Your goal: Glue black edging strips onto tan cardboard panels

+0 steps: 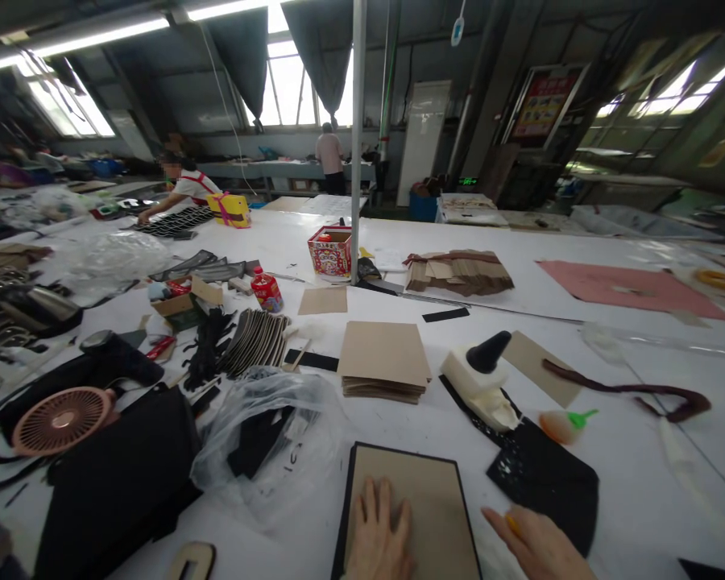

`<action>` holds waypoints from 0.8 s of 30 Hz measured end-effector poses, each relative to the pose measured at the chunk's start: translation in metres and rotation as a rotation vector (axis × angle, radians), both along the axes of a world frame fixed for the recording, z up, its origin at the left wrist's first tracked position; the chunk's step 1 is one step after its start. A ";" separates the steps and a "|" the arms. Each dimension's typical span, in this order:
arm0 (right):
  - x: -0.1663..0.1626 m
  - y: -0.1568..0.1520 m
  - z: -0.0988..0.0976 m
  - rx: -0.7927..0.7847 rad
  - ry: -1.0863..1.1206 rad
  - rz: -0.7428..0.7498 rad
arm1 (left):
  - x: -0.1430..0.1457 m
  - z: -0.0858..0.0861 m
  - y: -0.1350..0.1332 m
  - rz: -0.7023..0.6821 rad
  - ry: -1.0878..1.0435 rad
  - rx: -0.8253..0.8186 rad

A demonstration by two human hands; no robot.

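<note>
I log: my left hand (pixel 379 532), released, flat upon a beige, black-bordered rectangular board (pixel 432 507); my right hand (pixel 540 544), beside it, grasping a mostly hidden orange object (pixel 513 525).

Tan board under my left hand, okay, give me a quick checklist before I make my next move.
1. Tan board steadied: ok, left hand spread on it.
2. Dark border showing: ok at left, far and right edges; near edge cannot tell, out of view.
3. Right hand off the board: ok, just beside its right edge.
4. Right hand's grip: cannot tell; something yellow shows at its fingers.
5. Board stack squared: not ok, lower edges uneven.
6. White container off the board: ok, farther back.
</note>
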State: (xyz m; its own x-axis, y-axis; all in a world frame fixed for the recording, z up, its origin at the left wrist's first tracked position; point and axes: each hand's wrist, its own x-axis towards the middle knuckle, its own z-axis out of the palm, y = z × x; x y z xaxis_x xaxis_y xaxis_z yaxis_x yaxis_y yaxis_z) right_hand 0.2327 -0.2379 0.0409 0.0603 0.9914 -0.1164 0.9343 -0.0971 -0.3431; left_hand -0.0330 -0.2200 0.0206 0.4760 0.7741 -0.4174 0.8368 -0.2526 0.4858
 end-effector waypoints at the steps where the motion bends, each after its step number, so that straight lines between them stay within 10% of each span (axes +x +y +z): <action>1: 0.002 0.008 0.018 0.014 -0.008 0.029 | 0.000 0.000 0.000 0.002 -0.005 0.000; 8: -0.052 0.065 0.101 0.000 0.337 0.189 | 0.002 -0.010 -0.005 0.043 -0.004 0.016; 17: -0.141 0.096 0.074 -0.041 0.681 0.409 | 0.002 -0.027 -0.006 0.045 -0.001 0.061; 24: -0.103 0.099 0.061 -0.124 0.527 0.487 | 0.008 -0.082 -0.012 0.057 -0.011 0.249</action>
